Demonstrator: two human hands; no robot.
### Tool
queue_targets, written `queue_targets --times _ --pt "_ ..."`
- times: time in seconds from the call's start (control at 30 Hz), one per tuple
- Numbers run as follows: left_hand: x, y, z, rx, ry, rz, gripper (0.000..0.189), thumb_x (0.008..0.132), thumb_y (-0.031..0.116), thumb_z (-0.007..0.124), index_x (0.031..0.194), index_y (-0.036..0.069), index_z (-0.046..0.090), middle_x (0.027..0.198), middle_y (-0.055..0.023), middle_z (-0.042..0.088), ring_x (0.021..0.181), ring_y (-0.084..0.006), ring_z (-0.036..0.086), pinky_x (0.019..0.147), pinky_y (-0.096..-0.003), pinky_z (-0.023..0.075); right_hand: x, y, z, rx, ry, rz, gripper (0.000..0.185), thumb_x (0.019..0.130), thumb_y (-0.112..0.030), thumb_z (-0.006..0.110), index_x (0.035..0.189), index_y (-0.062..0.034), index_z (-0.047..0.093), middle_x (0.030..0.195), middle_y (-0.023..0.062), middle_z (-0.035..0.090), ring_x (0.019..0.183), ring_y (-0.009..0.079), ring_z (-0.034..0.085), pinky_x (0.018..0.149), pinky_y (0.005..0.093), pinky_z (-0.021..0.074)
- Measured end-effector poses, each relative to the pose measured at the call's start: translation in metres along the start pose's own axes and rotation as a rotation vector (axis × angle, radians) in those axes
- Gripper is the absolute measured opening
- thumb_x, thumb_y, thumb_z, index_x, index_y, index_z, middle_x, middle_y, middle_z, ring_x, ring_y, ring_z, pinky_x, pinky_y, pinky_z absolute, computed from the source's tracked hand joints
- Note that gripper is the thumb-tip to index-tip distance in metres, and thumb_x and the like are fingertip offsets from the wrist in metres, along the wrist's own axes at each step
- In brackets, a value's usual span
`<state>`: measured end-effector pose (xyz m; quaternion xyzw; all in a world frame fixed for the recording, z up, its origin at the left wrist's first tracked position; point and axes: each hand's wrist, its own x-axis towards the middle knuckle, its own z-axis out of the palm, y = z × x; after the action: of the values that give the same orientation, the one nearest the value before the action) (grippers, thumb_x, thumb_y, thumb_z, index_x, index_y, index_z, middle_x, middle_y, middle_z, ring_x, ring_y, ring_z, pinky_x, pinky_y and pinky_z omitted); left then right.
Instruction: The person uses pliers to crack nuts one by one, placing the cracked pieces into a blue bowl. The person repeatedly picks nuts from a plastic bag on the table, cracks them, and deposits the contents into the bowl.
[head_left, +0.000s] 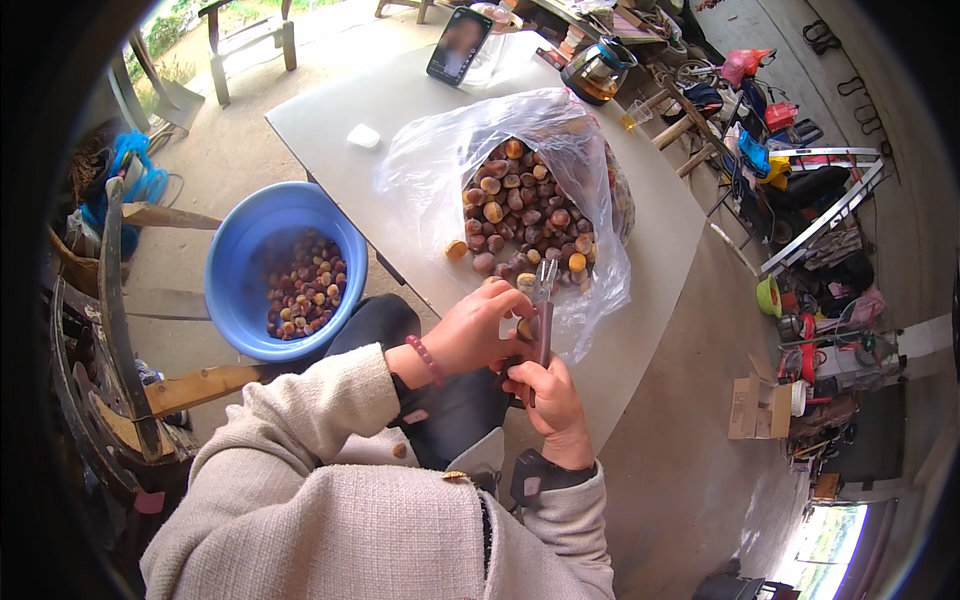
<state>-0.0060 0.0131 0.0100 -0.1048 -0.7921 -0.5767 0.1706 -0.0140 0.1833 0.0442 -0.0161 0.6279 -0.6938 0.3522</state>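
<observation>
My right hand grips the reddish-brown handles of a pair of pliers, whose bare metal jaws point away from me. Close against them, my left hand pinches a small yellowish-brown nut, partly hidden by the fingers and the tool. Just beyond the jaws, a clear plastic bag lies open on the table. Many round brown and purplish nuts spill towards its mouth. A few paler ones, including one nut at the left, lie apart from the heap.
A blue plastic basin holding more nuts stands left of the table, beside a wooden chair. A phone leans upright at the back, near a glass teapot and a small cup. An open cardboard box sits at the right.
</observation>
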Motion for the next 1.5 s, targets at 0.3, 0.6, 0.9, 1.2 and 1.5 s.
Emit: queue_targets --times 0.3,0.6,0.9,1.2,1.5 --pt "-0.001 -0.003 0.004 -0.001 0.017 -0.031 0.028 0.072 0.008 0.076 0.096 0.006 0.062 0.095 -0.0109 0.058 0.089 -0.0291 0.062 0.079 -0.0370 0.0532 0.006 0.005 0.000 -0.089 -0.002 0.035 0.030 0.083 -0.003 0.051 0.112 -0.0003 0.058 0.093 0.0059 0.063 0.079 0.0110 0.058 0.069 0.0215 0.0471" --pt "0.001 0.001 -0.009 -0.902 -0.038 -0.561 0.052 0.089 0.028 0.066 0.130 0.001 0.046 0.123 -0.0087 0.057 0.113 -0.0166 0.055 0.100 -0.0295 0.0421 0.011 0.015 0.008 -0.430 0.198 -0.171 0.041 0.082 -0.002 0.058 0.122 0.0007 0.049 0.101 0.0099 0.060 0.089 0.0219 0.060 0.078 0.0333 0.0500" --pt "0.008 0.025 0.007 -1.060 0.380 -0.607 0.034 0.097 0.039 0.061 0.083 0.009 0.055 0.076 -0.0027 0.057 0.079 -0.0146 0.058 0.075 -0.0288 0.0488 0.015 0.028 0.056 -1.432 0.563 -0.645 0.068 0.078 -0.021 0.070 0.132 0.0045 0.037 0.117 0.0191 0.055 0.110 0.0368 0.054 0.095 0.0489 0.0380" --pt "0.012 0.020 0.004 -1.193 0.486 -0.469 0.036 0.094 0.037 0.066 0.079 0.007 0.054 0.068 -0.0021 0.053 0.066 -0.0146 0.053 0.064 -0.0295 0.0441 0.034 0.028 0.052 -1.433 0.610 -0.851 0.043 0.081 -0.018 0.065 0.115 0.0017 0.047 0.099 0.0170 0.058 0.093 0.0345 0.058 0.081 0.0458 0.0416" --pt "0.014 0.007 0.002 -1.238 0.471 -0.537 0.035 0.096 0.039 0.063 0.083 0.011 0.046 0.071 0.0005 0.041 0.063 -0.0132 0.044 0.063 -0.0299 0.0442 0.041 0.027 0.052 -1.460 0.606 -0.861 0.021 0.086 -0.020 0.064 0.087 -0.0048 0.050 0.075 0.0104 0.062 0.068 0.0307 0.063 0.063 0.0413 0.0445"
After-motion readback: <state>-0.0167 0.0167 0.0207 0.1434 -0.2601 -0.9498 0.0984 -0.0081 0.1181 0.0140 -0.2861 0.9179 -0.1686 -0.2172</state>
